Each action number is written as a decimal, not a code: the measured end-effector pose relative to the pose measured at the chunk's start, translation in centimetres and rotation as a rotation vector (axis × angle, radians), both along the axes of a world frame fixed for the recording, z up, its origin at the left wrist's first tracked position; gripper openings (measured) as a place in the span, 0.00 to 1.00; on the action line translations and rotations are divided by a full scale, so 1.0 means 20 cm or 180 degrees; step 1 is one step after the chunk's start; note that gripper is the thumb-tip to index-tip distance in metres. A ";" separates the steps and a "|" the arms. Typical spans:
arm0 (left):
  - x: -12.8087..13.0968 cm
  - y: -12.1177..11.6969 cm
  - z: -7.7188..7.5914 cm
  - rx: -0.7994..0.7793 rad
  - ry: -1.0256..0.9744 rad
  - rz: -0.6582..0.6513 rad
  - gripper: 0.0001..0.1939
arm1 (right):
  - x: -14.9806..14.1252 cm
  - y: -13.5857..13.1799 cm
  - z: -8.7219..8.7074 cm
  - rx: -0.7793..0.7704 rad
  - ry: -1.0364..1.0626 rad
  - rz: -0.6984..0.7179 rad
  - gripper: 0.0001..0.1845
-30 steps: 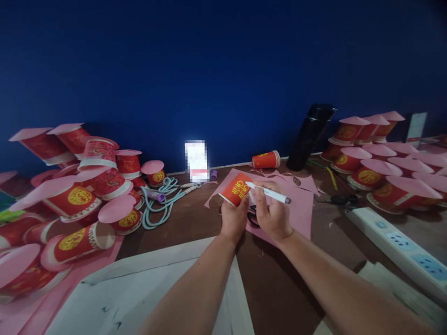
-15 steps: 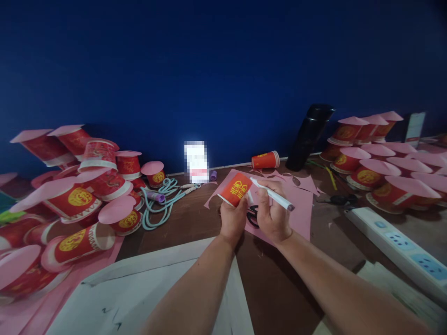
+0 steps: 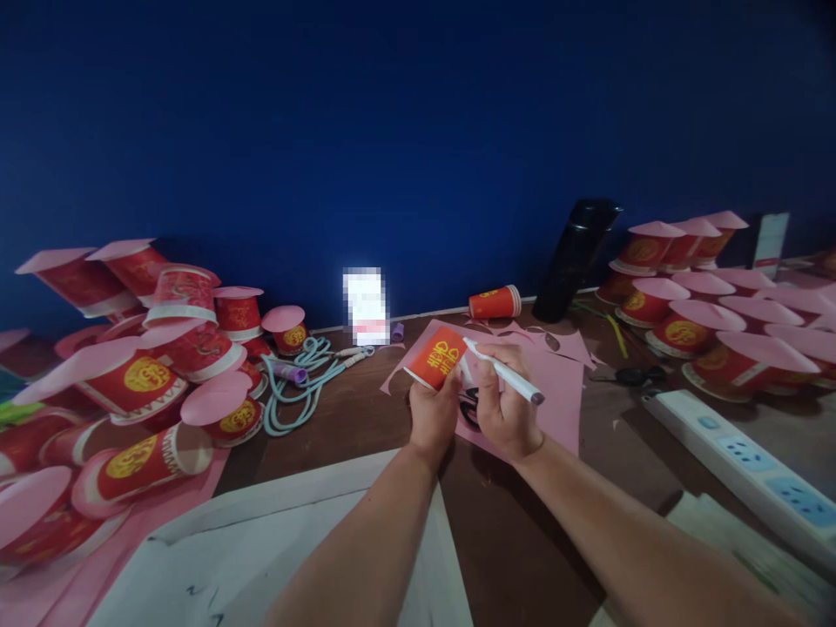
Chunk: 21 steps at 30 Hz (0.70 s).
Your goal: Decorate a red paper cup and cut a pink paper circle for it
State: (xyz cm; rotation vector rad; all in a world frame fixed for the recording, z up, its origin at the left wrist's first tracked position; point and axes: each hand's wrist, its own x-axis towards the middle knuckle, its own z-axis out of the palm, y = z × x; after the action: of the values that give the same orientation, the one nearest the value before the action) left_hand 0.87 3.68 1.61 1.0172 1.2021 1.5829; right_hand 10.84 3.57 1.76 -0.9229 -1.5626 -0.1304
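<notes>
My left hand point(image 3: 432, 414) is closed round a red paper cup point(image 3: 439, 355) with yellow characters, held tilted with its white rim to the lower left. A white marker pen point(image 3: 513, 376) is gripped in my right hand point(image 3: 509, 409), its tip at the cup's right edge; whether the tip touches the cup I cannot tell. Under my hands lies a pink paper sheet point(image 3: 562, 405) with cut-out curves. Black scissors point(image 3: 468, 409) rest on it, partly hidden by my right hand.
Red cups with pink paper discs are piled at left point(image 3: 147, 374) and at right point(image 3: 683, 326). Nested red cups point(image 3: 495, 302) lie near the wall beside a black flask point(image 3: 576, 261). A pale blue cord point(image 3: 287, 427), a lit phone point(image 3: 366, 305) and a power strip point(image 3: 738, 457) are around.
The cup has turned a little in my left hand, so its yellow characters show at another angle. The pen stays at its right edge. The whole view has shifted slightly.
</notes>
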 end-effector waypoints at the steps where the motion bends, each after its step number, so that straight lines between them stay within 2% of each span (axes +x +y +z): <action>1: 0.00 0.00 0.00 0.0012 -0.0061 -0.0023 0.08 | 0.00 0.00 0.00 -0.0021 -0.0059 0.0029 0.11; 5: -0.01 0.00 0.00 -0.0074 -0.0208 -0.0108 0.08 | 0.00 0.01 0.01 -0.0063 -0.0254 -0.0097 0.08; 9: -0.02 0.02 -0.02 -0.0149 -0.0525 -0.0101 0.14 | 0.01 0.03 0.01 0.0028 0.0014 -0.0320 0.09; 15: -0.02 0.05 -0.05 -0.0104 -0.1664 -0.0459 0.18 | 0.01 0.03 -0.02 0.0148 -0.0294 0.0184 0.17; 18: -0.02 0.06 -0.05 -0.0227 -0.2158 -0.0663 0.14 | 0.01 0.05 -0.03 -0.0093 -0.0116 0.0164 0.14; 21: -0.02 0.07 -0.05 -0.0352 -0.2301 -0.0573 0.09 | 0.01 0.07 -0.05 -0.0623 0.0350 0.0096 0.12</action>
State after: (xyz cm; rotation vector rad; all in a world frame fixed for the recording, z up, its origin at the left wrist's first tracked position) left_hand 0.40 5.01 0.60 0.3959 0.6646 1.5228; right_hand 11.08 4.95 0.70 -1.0411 -1.5045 0.0951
